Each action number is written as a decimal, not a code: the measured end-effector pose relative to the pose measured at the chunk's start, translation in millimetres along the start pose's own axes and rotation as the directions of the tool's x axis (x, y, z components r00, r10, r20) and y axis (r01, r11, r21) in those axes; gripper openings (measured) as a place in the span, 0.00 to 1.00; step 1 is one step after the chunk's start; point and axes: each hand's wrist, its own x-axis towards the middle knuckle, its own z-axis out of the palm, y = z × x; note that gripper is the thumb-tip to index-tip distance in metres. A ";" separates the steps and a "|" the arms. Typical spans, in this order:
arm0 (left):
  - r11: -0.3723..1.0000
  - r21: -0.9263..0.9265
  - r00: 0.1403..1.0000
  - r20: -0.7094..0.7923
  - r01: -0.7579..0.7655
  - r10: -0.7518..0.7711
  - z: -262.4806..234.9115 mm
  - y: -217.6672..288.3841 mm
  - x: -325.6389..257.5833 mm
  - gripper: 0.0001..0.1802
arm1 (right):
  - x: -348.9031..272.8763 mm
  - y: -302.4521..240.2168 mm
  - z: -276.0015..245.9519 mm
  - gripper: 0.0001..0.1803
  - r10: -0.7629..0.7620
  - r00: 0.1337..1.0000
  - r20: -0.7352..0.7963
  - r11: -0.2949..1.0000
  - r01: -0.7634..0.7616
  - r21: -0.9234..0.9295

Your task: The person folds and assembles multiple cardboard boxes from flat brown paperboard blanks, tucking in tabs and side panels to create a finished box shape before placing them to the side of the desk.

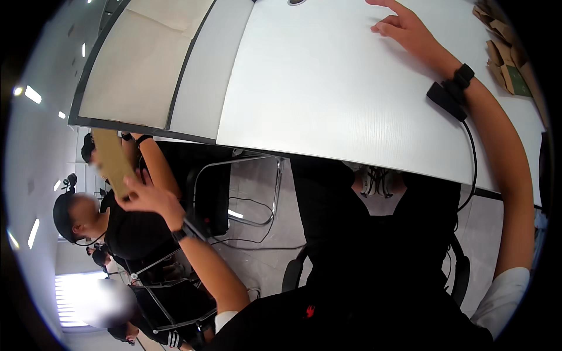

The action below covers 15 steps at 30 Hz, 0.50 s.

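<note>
My left hand (149, 198) is out to the left, past the table's side, closed on the lower end of a long, flat, tan cardboard-like piece (111, 158). The piece stands tilted near the dark-edged divider, and its exact kind does not show. My right hand (404, 28) hovers over or rests on the far right of the white table (304, 88), with the index finger stretched out and thumb apart. Nothing shows in it. On the right wrist sits a black strap with a small black device (448, 99) and a cable.
Brown paper packages (503, 58) lie at the table's right edge. A pale divider panel (140, 64) with a dark frame borders the left side. Below it are a metal-framed chair (275, 187), cables on the floor, and several seated people (129, 228) in black.
</note>
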 end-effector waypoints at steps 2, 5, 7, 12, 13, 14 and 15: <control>0.996 0.078 0.997 0.074 -0.044 0.038 16.3 -22.2 12.5 0.38 | -3.8 -11.7 1.1 0.33 -0.008 1.000 0.019 1.000 0.008 0.004; 0.990 0.113 0.931 0.364 -0.088 0.041 39.2 -60.1 11.1 0.45 | -4.2 -4.8 0.4 0.30 -0.112 0.993 0.020 0.993 0.112 0.042; 0.973 0.136 0.888 0.447 -0.189 0.111 35.0 -114.1 8.6 0.44 | 4.2 10.9 -1.8 0.30 -0.109 0.994 0.018 0.993 0.108 0.037; 0.900 0.413 0.784 0.601 -0.141 -0.153 26.1 -146.1 -38.9 0.46 | 9.9 17.2 0.0 0.29 -0.155 0.987 0.030 0.978 0.158 -0.139; 0.902 0.409 0.778 0.608 -0.137 -0.157 31.1 -141.6 -47.8 0.46 | 7.3 18.3 -2.9 0.30 -0.148 0.989 0.015 0.980 0.149 -0.136; 0.923 0.336 0.815 0.578 -0.188 -0.045 34.0 -131.8 -56.2 0.45 | 5.5 15.9 -3.6 0.30 -0.143 0.990 0.015 0.980 0.143 -0.137; 0.934 0.264 0.841 0.537 -0.243 0.067 35.1 -124.2 -63.3 0.43 | 2.6 12.0 -4.8 0.31 -0.083 0.996 0.024 0.989 0.085 -0.121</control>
